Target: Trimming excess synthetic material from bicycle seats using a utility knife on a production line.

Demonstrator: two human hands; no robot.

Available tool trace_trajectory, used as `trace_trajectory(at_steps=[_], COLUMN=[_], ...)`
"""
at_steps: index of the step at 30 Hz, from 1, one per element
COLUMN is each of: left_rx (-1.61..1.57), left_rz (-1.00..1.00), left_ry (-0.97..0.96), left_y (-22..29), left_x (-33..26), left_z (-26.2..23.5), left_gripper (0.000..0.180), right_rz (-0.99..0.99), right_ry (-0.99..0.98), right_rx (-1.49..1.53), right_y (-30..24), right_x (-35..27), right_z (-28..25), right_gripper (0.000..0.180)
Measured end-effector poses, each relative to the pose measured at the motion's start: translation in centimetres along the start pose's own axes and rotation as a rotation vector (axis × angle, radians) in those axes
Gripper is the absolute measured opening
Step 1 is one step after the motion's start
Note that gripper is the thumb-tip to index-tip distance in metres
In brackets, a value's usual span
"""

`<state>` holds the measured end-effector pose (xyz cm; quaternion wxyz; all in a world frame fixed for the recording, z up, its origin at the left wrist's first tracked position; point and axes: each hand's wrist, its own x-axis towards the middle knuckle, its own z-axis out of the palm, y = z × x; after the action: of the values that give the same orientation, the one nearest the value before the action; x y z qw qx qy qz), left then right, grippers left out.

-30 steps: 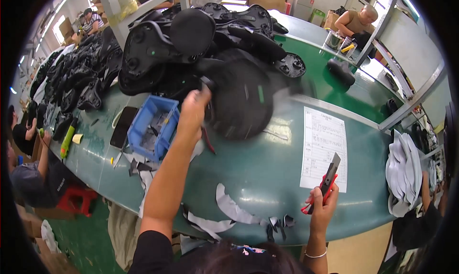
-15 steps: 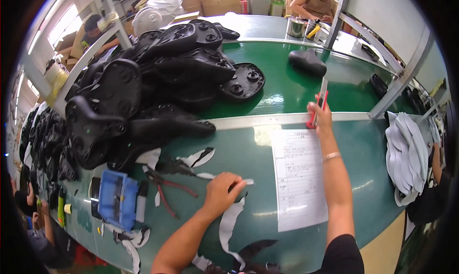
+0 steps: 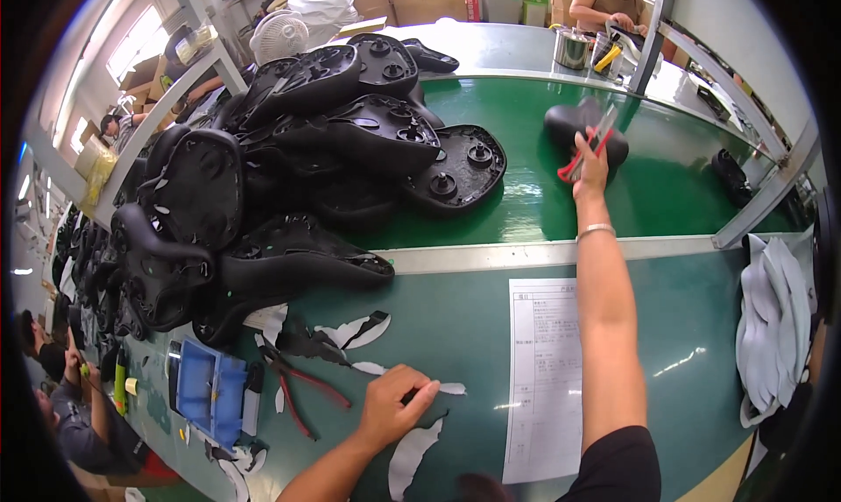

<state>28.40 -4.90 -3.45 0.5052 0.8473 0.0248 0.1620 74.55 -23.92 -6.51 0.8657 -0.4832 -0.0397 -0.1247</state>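
The black saddle point(image 3: 566, 122) looks smooth, the green surface point(image 3: 545, 202) glossy

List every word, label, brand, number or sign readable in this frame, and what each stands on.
White rectangular paper sheet on the teal-green tabletop: printed form; fine print too small to read, larger headings not copied.
Brown cardboard box at the back: faint print, too small to read.
Red-handled, metal-bladed knife in the right hand: blurred, no legible marking.
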Motion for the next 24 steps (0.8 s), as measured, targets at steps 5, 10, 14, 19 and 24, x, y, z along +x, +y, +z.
trace_trajectory(at_steps=[5,10,14,19,24], left_rx=[-0.049,-0.418,-1.120,-1.009,-0.833], left_rz=[-0.019,-0.071,-0.468,-0.513,-0.579], left_ry=[0.073,0.028,-0.129,-0.224,-0.152], left_y=[-0.6,-2.2,0.1,0.7,2.6], left_x=[-0.5,-0.9,-1.3,-7.2,-9.9], left_z=[-0.4,-0.5,-3.9,-8.5,-12.1], left_gripper=[0.016,0.022,0.056,0.067,0.061], right_rz=[0.274,-0.325,-0.667,-0.223,-0.130], right_ry=[-0.123,-0.717,-1.379,-1.469,-0.755], right_rx=[-0.144,-0.891,-1.254,-0.824,-0.894], right_y=[-8.1,-19.1,-22.1,-22.3,-23.3], right_x=[-15.7,-32.1,-43.9,-50.8,-51.1], right_z=[0.2,2.2,2.4,-0.7,-2.9], right_gripper=[0.026,0.012,0.026,0.041,0.055])
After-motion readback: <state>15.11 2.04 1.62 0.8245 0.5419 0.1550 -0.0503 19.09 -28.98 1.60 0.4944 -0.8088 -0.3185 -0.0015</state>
